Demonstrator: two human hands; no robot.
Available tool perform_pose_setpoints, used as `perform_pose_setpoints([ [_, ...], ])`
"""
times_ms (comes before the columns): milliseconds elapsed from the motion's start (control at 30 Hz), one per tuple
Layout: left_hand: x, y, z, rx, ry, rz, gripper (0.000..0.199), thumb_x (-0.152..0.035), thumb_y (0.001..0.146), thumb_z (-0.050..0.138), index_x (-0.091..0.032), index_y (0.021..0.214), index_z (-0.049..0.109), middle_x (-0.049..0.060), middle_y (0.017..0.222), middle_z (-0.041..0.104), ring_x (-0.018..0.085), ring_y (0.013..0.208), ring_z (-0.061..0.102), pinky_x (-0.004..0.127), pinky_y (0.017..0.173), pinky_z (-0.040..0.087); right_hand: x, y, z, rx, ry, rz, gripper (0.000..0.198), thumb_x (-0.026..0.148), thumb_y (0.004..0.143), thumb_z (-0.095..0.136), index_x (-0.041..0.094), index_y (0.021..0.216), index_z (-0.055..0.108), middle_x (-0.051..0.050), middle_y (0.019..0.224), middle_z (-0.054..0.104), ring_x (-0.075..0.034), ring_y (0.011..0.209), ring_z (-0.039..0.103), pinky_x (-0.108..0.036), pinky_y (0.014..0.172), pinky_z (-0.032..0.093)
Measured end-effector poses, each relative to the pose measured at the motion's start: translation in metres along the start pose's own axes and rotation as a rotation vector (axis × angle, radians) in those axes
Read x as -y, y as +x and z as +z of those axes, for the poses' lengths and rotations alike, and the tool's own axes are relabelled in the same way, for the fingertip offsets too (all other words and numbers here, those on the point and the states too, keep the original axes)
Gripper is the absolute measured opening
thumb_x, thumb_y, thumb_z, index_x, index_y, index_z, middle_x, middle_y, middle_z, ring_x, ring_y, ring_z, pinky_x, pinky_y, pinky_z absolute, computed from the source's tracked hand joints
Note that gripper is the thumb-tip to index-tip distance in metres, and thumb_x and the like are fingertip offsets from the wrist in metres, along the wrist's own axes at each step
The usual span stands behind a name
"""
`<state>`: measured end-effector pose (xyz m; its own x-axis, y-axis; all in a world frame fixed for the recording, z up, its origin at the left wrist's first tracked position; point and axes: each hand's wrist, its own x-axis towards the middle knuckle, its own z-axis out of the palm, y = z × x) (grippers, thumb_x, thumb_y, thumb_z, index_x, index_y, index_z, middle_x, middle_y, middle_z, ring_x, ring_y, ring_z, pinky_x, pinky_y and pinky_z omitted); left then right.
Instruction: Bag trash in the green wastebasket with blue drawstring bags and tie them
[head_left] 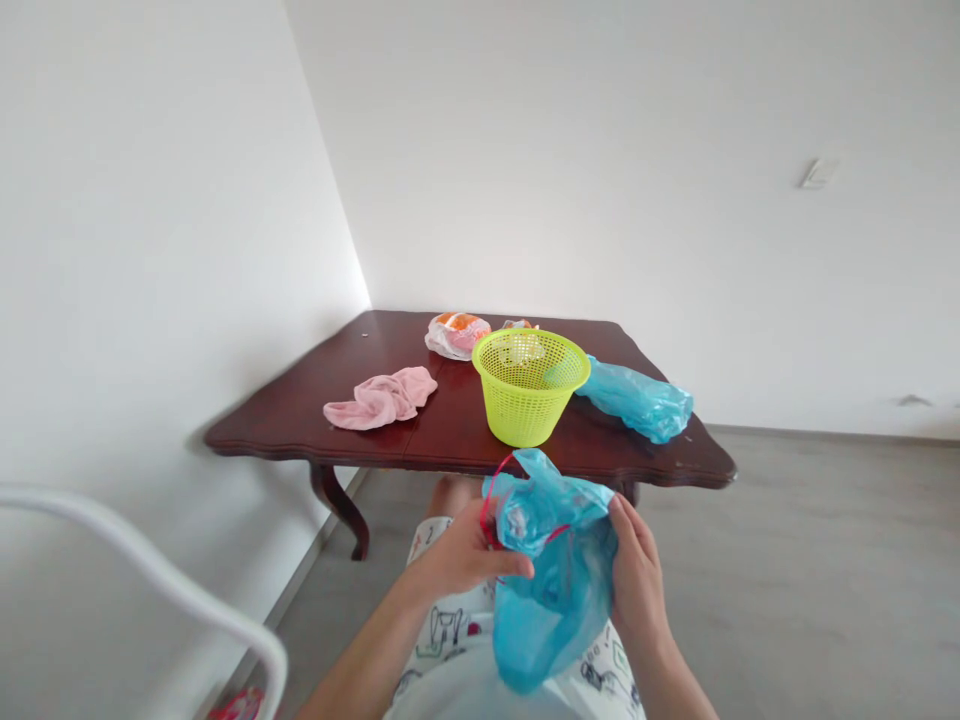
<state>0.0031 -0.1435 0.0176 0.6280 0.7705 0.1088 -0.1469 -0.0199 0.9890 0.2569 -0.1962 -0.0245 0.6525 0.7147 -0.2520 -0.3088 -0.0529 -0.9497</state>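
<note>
Over my lap, in front of the table's near edge, I hold a blue plastic bag (559,610) with a red drawstring (491,500). My left hand (469,550) grips the bag's left side by the drawstring, thumb stretched across the front. On the other side, my right hand (636,560) pinches the bag's upper right edge. Something clear and crinkled shows in the bag's mouth, but I cannot make out what it is. Just beyond the bag, a yellow-green plastic basket (525,405) stands upright on the table.
The dark red wooden table (285,410) meets white walls behind and on the left. A crumpled pink cloth (382,398) lies left of the basket. Behind it sits an orange-and-white package (457,335); another blue plastic bundle (637,400) lies right. A white curved tube (150,555) crosses the lower left.
</note>
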Motion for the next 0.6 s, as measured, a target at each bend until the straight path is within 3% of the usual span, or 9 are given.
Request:
perform_pose_setpoints([
  [67, -0.002, -0.002, -0.002, 0.104, -0.019, -0.034, 0.071, -0.070, 0.074, 0.113, -0.018, 0.115, 0.087, 0.008, 0.103, 0.081, 0.026, 0.094, 0.073, 0.038, 0.091, 0.060, 0.008, 0.001, 0.000, -0.032, 0.135, 0.106, 0.066, 0.069, 0.084, 0.098, 0.027, 0.134, 0.087, -0.005, 0.135, 0.091, -0.038, 0.131, 0.084, -0.042, 0.096, 0.074],
  [167, -0.006, -0.003, -0.007, 0.193, -0.056, -0.071, 0.072, -0.074, 0.069, 0.113, -0.019, 0.109, 0.089, 0.008, 0.101, 0.083, 0.029, 0.093, 0.075, 0.040, 0.090, 0.061, 0.020, 0.005, -0.002, 0.048, 0.302, 0.220, 0.056, 0.061, 0.087, 0.094, 0.024, 0.128, 0.087, -0.006, 0.122, 0.094, -0.036, 0.111, 0.091, -0.044, 0.092, 0.076],
  [300, -0.012, -0.004, -0.011, 0.230, -0.100, -0.104, 0.088, -0.082, 0.058, 0.113, -0.022, 0.119, 0.091, 0.011, 0.111, 0.087, 0.036, 0.104, 0.081, 0.047, 0.100, 0.063, 0.027, 0.004, -0.006, 0.147, 0.377, 0.323, 0.046, 0.057, 0.088, 0.092, 0.022, 0.118, 0.089, -0.008, 0.106, 0.095, -0.037, 0.103, 0.093, -0.048, 0.092, 0.078],
  [400, -0.019, -0.007, -0.018, 0.175, 0.168, -0.105, 0.060, -0.074, 0.085, 0.101, -0.028, 0.122, 0.092, 0.009, 0.123, 0.089, 0.037, 0.116, 0.081, 0.046, 0.109, 0.062, 0.030, 0.003, -0.009, 0.233, 0.328, 0.344, 0.044, 0.061, 0.089, 0.090, 0.022, 0.109, 0.090, -0.011, 0.099, 0.094, -0.041, 0.104, 0.093, -0.052, 0.092, 0.078],
  [467, -0.022, -0.009, -0.026, 0.094, 0.415, -0.111, 0.042, -0.066, 0.101, 0.087, -0.027, 0.116, 0.093, 0.008, 0.119, 0.089, 0.036, 0.116, 0.080, 0.043, 0.107, 0.062, 0.035, 0.003, -0.011, 0.294, 0.308, 0.385, 0.045, 0.064, 0.089, 0.089, 0.022, 0.105, 0.090, -0.012, 0.096, 0.093, -0.043, 0.106, 0.093, -0.054, 0.094, 0.078],
  [600, -0.019, -0.015, -0.046, 0.000, 0.581, -0.285, 0.055, -0.071, 0.109, 0.070, -0.018, 0.108, 0.087, 0.008, 0.093, 0.079, 0.027, 0.083, 0.073, 0.035, 0.075, 0.060, 0.048, 0.006, -0.016, 0.398, 0.316, 0.479, 0.046, 0.063, 0.090, 0.092, 0.021, 0.110, 0.092, -0.013, 0.102, 0.094, -0.044, 0.117, 0.091, -0.056, 0.104, 0.076],
])
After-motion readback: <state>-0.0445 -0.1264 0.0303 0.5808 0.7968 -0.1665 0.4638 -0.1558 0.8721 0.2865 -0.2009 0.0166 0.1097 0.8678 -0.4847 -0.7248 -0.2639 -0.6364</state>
